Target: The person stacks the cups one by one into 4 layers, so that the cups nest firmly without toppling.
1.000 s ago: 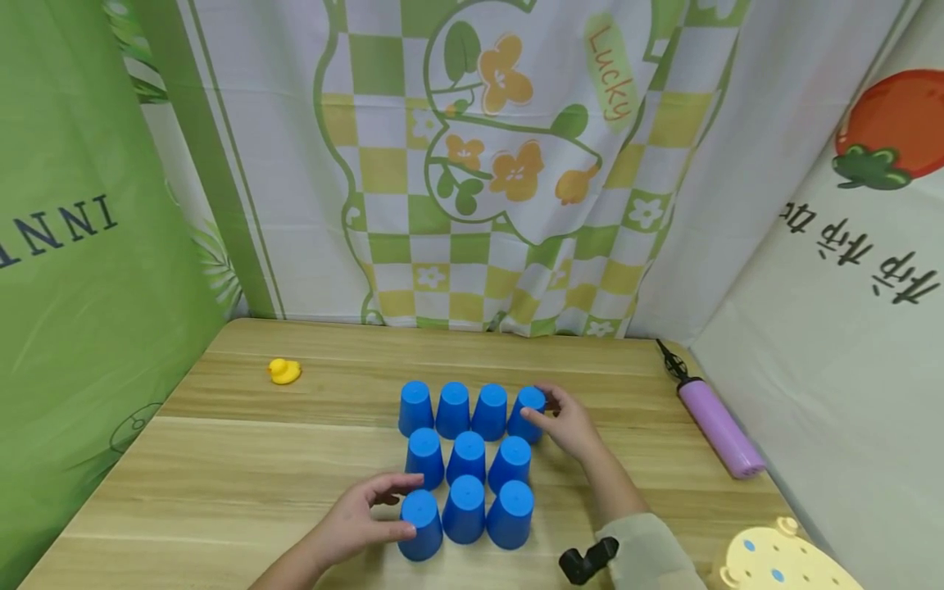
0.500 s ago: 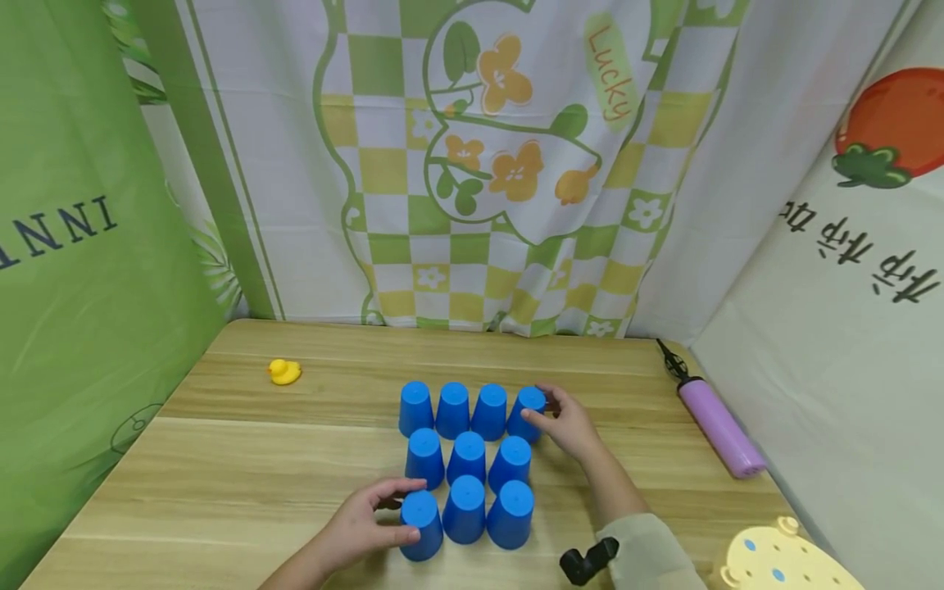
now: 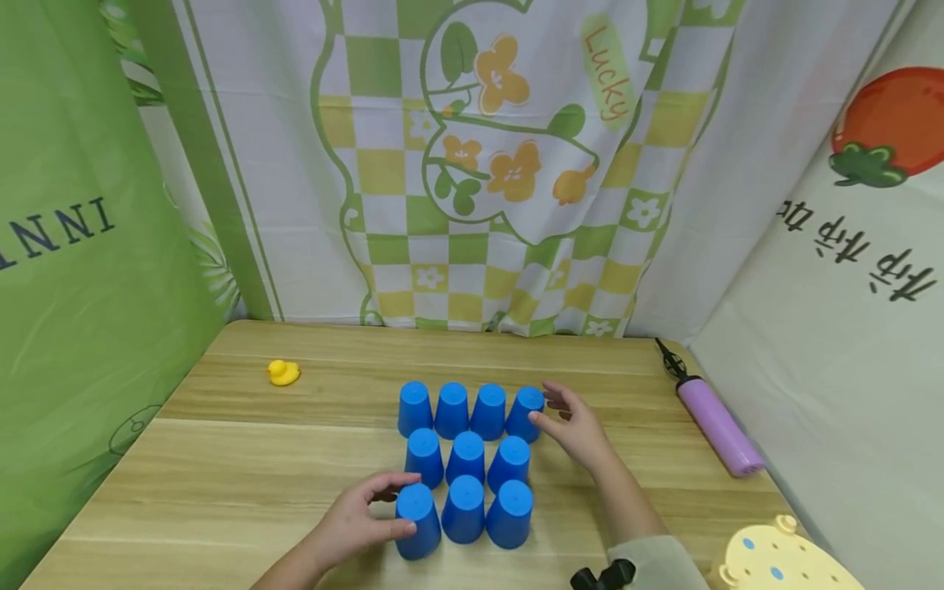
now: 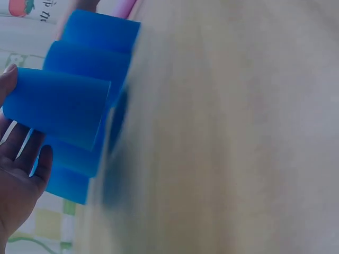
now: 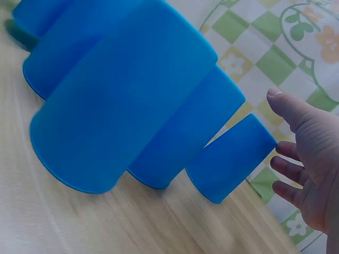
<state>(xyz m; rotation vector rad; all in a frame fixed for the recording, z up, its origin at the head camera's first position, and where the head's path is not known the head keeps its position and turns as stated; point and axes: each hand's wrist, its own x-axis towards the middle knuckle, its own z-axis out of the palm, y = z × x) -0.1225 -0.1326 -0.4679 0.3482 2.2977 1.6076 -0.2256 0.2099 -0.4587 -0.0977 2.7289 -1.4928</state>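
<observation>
Ten-odd upside-down blue cups stand in three rows on the wooden table. In the head view my left hand holds the front row's leftmost cup between thumb and fingers. The left wrist view shows that held cup with its rim standing off from the neighbouring cups, thumb on one side and fingers on the other. Beside the back row's rightmost cup is my right hand, thumb and fingers spread. In the right wrist view, my right hand has its fingertips right by the far cup, not wrapped round it.
A yellow rubber duck sits at the back left. On the right lies a purple hand pump with a black nozzle. A pale yellow spotted object is at the lower right corner. Patterned curtains hang behind the table.
My right hand has drawn slightly right, away from the back-row cup, its fingers opening. The left hand's cup has shifted a little left and up. The other cups look unmoved.
</observation>
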